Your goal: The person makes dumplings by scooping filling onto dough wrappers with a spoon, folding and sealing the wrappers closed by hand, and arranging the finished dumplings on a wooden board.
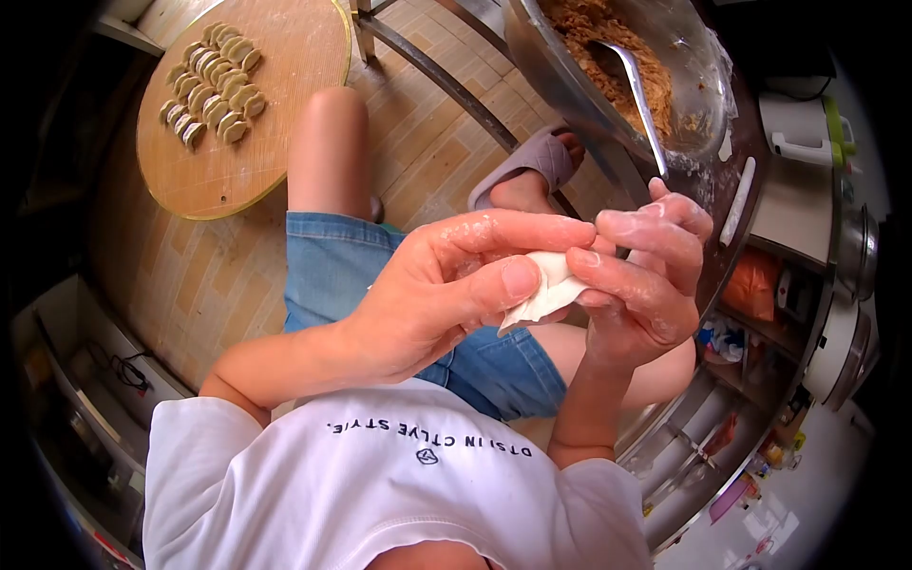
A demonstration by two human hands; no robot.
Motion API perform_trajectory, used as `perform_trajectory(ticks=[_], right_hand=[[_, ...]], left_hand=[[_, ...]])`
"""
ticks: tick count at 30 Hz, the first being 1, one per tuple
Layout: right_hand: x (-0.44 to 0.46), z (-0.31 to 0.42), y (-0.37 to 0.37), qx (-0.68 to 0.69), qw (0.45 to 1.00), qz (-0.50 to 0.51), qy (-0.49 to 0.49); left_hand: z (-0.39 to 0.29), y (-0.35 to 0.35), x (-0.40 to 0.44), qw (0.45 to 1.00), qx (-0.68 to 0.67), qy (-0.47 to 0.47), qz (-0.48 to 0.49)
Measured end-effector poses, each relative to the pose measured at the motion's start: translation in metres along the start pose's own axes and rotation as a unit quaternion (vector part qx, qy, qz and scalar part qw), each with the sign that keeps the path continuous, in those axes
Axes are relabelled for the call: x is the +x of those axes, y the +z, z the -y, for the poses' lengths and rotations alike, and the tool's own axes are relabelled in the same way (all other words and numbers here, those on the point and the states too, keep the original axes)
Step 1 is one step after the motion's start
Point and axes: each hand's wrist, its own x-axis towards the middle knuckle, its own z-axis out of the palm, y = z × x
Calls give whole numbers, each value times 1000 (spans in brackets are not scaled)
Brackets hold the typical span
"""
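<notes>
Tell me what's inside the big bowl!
A brown mixture lies in the bowl, with a white spoon leaning out of it. Whatever is under the mixture is covered, so I can't see it.

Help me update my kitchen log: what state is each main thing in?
Dough piece: folded, partly hidden.
Left hand: floury, closed on the dough piece.
Right hand: floury, closed on the dough piece.
Dumplings: shaped, lying in rows.
Round tabletop: partly covered.
Bowl: part-filled.
Spoon: resting in the bowl.
Slipper: worn.
</notes>
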Motion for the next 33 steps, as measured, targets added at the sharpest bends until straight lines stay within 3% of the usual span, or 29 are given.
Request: perform_trajectory(ticks=[3, 7, 13, 17, 21, 27, 29, 31, 33], right_hand=[[-3, -5, -12, -28, 998, 48, -40], [2, 2, -1, 12, 1000, 27, -3], [5, 0, -24, 1, 983, 182, -28], [14, 18, -7, 19, 983, 154, 95], [23, 13, -23, -43, 960, 272, -43], [23, 19, -8, -10, 967, 252, 24], [29, 20, -12, -22, 954, 299, -30], [32, 21, -16, -26, 942, 328, -66], [32, 20, -14, -24, 940, 334, -61]], left_hand=[[-7, -2, -2, 999, 16, -26, 28], [-23, 8, -4, 993, -68, -94, 20], [-31, 11, -5, 990, -64, -121, 40], [-38, 10, -6, 984, -85, -153, 32], [-41, 11, -4, 980, -89, -169, 51], [-40, 5, -1, 967, -163, -195, 1], [-40, 5, -1, 965, -150, -216, -8], [-37, 0, 1, 970, -102, -217, 41], [-34, -3, 2, 970, -97, -216, 51]])
